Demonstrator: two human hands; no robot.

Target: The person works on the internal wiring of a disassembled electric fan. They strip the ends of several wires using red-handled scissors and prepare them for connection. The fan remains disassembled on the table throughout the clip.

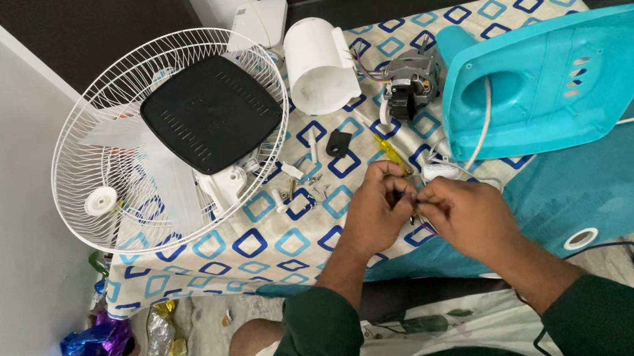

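Both hands — left hand (374, 210), right hand (465, 213) — pinched on thin wires (417, 202) near bed's front edge; hold steady, keep strands clear of screwdriver (392, 155).

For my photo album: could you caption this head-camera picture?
Left hand and right hand pinch thin wires beside a teal fan base and white fan grille.

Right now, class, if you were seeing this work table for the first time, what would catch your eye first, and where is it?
The round white fan guard at the left, with a black panel lying on it, stands out first. At the right a bright turquoise fan base lies tilted beside the bare motor. In the middle foreground the left hand and right hand meet over small wires.
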